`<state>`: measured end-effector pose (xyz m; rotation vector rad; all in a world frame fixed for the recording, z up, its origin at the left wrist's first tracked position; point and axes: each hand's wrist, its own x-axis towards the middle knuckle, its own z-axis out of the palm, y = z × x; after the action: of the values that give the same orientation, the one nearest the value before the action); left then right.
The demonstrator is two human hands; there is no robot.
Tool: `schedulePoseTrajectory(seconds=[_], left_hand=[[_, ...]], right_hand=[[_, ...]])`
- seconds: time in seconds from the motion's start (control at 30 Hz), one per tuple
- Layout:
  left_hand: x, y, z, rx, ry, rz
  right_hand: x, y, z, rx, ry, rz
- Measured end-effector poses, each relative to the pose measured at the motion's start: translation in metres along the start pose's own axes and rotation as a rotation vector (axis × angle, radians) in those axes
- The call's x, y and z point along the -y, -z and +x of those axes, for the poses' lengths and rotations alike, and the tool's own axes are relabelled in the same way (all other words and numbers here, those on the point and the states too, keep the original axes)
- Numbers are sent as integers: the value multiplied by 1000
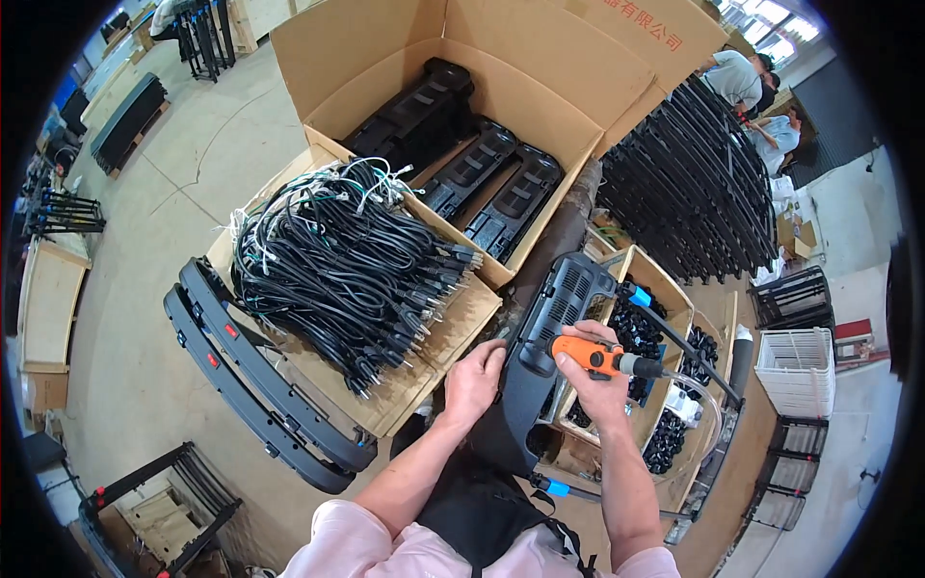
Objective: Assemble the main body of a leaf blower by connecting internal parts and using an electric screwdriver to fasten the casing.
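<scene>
Head view shows a fastening step in hand: the right hand grips an orange power screwdriver against the black plastic housing at the person's lap, the left hand lies open, steadying its edge, so the next move likely calls for keeping the tool square.

Factory assembly floor: bare concrete floor, open cardboard boxes of black plastic parts, bundled power cords, stacked metal racks, other workers nearby.
</scene>
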<state>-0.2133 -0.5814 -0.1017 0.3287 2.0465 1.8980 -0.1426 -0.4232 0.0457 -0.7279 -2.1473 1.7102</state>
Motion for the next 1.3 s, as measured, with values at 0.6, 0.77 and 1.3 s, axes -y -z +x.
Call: schedulePoseTrajectory(seconds=[0.6, 0.77, 1.3], left_hand=[[-19, -8, -2, 96, 95, 136], [-33, 10, -35, 330, 907, -947], [-18, -20, -100, 531, 945, -889]], right_hand=[[-8, -9, 16, 152, 70, -201], [-21, -8, 18, 189, 55, -202], [-16, 6, -1, 160, 135, -120]])
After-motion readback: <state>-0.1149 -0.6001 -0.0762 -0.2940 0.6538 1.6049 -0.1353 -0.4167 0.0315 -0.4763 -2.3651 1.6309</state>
